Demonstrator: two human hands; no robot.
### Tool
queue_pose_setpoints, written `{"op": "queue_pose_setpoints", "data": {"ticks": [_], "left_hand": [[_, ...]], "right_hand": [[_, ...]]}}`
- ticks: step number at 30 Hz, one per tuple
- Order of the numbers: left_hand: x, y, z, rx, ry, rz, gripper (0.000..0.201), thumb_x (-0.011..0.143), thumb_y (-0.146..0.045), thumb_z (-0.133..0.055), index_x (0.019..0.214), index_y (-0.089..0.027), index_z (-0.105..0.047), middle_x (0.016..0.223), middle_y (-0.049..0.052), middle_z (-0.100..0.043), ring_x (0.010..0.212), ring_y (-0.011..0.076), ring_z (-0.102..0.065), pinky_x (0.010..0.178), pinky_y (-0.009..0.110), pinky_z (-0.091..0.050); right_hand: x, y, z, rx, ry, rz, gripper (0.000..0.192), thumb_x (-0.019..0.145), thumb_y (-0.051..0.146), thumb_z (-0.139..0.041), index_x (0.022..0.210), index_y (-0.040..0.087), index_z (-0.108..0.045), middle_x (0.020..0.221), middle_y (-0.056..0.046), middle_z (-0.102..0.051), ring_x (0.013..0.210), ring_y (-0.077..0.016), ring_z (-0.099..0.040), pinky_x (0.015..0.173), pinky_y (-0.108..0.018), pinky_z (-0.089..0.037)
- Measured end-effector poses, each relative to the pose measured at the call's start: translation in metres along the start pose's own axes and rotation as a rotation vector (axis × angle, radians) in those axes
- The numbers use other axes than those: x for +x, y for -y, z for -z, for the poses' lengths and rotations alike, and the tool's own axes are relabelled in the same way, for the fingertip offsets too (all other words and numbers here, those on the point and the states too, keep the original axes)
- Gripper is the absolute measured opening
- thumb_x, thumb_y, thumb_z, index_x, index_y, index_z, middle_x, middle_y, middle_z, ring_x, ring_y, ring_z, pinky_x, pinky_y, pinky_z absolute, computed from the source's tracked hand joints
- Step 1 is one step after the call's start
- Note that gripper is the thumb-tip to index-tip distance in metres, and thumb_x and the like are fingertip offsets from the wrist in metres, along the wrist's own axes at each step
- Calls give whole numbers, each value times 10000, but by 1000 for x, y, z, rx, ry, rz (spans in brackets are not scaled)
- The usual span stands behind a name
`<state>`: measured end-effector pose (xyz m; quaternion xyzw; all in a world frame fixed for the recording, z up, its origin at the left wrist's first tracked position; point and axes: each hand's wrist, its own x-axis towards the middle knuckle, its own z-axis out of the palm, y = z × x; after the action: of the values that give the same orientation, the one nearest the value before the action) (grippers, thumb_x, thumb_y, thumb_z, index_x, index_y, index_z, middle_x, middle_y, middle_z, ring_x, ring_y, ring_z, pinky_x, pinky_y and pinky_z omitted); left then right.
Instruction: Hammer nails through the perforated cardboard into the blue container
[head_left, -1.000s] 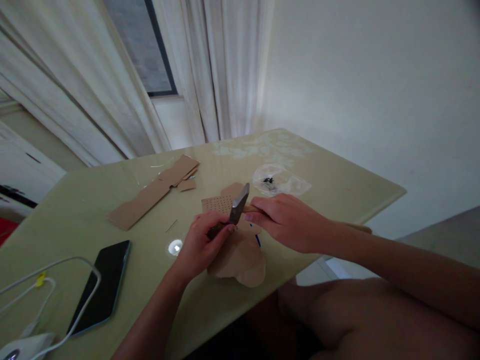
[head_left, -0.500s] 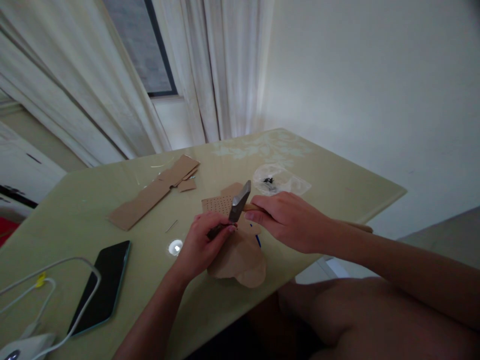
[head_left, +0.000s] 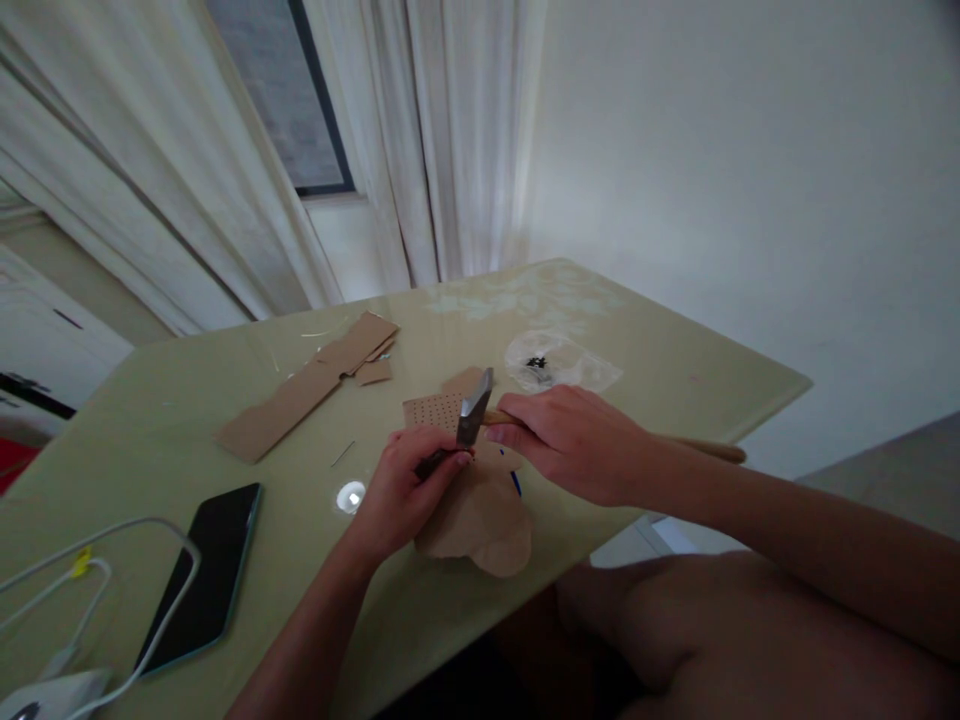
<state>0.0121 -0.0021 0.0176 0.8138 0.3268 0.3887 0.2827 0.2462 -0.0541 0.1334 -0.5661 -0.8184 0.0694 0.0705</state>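
My right hand (head_left: 574, 440) grips the wooden handle of a small hammer (head_left: 474, 413), whose grey metal head stands just above my left fingers. My left hand (head_left: 405, 490) pinches a small dark piece against a brown cardboard shape (head_left: 480, 520) lying at the table's near edge. A perforated brown board (head_left: 431, 408) lies just behind both hands. The handle's far end (head_left: 712, 452) sticks out past my right wrist.
A pale green table (head_left: 165, 420) holds long cardboard strips (head_left: 307, 385), a black phone (head_left: 199, 575), white cables (head_left: 90, 560), and a clear plastic bag with small dark bits (head_left: 559, 365). White curtains hang behind; the table's edge drops off at the right.
The hammer head has dipped slightly lower and closer to my left fingers. Both hands stay in nearly the same place.
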Motion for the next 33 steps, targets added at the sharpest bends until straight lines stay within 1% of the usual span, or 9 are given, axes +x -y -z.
{"op": "queue_pose_setpoints", "data": {"ticks": [2,4,9,15,18,22,27,31,33], "left_hand": [[1,0,0,-7,15,2,101,1020,-283,-705,1037,-274,-805,1019,5,-846,939,227,-746,904,380,-488],[1,-1,1,-7,21,3,100,1020,-282,-705,1028,-272,-804,1008,2,-846,925,224,-746,889,376,-490],[2,0,0,6,-1,-4,84,1006,-289,-729,1001,-277,-812,973,-7,-849,885,214,-747,880,376,-487],[2,2,-1,-14,42,8,128,1035,-320,-690,1026,-262,-804,1008,21,-842,959,240,-754,939,408,-493],[2,4,-1,-12,32,8,128,1034,-324,-689,1027,-264,-802,1008,18,-840,951,239,-752,947,416,-485],[1,6,-1,-19,32,12,118,1023,-326,-703,1014,-270,-806,994,15,-841,926,235,-738,917,407,-485],[1,6,-1,-4,-10,13,90,1006,-317,-722,1009,-279,-803,970,9,-838,899,231,-736,935,408,-488],[3,3,0,-20,53,12,121,1022,-304,-688,961,-251,-779,966,27,-829,909,232,-737,909,393,-513],[4,2,0,-29,67,14,134,1028,-308,-677,965,-242,-775,969,36,-827,917,235,-739,899,389,-524]], "right_hand": [[0,0,-1,-18,23,15,376,1159,454,-500,949,192,-671,855,-75,-765,768,-221,-670,675,-343,-278],[-2,0,-1,-17,7,15,386,1161,461,-494,948,192,-671,889,-85,-779,789,-227,-681,682,-345,-282],[-4,4,1,11,-37,-9,401,1161,479,-489,953,193,-678,842,-65,-758,772,-222,-676,679,-342,-287],[0,3,-4,-78,29,-12,389,1158,460,-491,980,188,-704,845,-84,-778,759,-236,-689,650,-345,-267],[0,2,-5,-102,25,-10,409,1159,468,-484,969,187,-711,860,-94,-788,770,-244,-698,647,-346,-275],[0,3,0,-63,4,13,394,1157,464,-495,958,195,-704,855,-77,-779,775,-227,-686,657,-341,-279],[1,6,5,17,-58,-34,420,1161,476,-480,943,190,-697,791,-51,-733,737,-208,-643,670,-343,-277],[1,4,0,1,22,-4,397,1153,456,-506,944,183,-704,817,-67,-743,751,-212,-643,672,-340,-277],[0,2,-2,-14,33,18,382,1152,442,-511,944,185,-702,832,-72,-751,760,-214,-646,674,-338,-277]]}}
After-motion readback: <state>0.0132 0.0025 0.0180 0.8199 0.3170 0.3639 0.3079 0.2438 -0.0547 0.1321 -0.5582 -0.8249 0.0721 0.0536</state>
